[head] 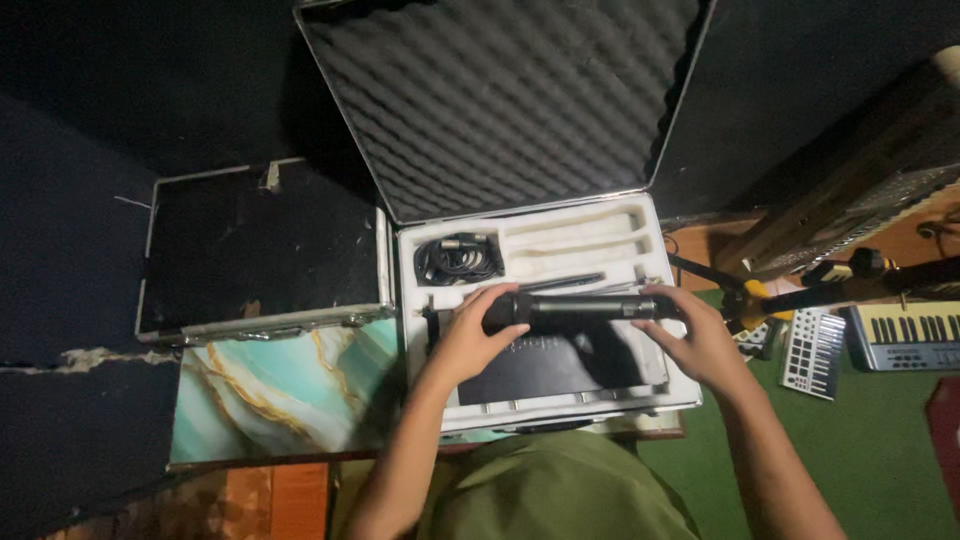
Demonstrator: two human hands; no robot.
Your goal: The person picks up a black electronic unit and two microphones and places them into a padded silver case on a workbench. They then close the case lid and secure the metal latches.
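Microphone (575, 310) — both hands (478, 335) grip it above case (650, 225).

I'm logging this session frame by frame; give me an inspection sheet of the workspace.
Surface: marble-patterned tabletop, teal and gold.
Job's things: black handheld microphone held level over the open foam-lined case; dark flat unit below it; two moulded slots empty.
Clutter: closed silver-edged case beside it.
Hands: left hand grips the head end, right hand the tail end.
Cables: coiled black cable in a case compartment.
Surroundings: keyboards and pad controller on green floor; dark walls.
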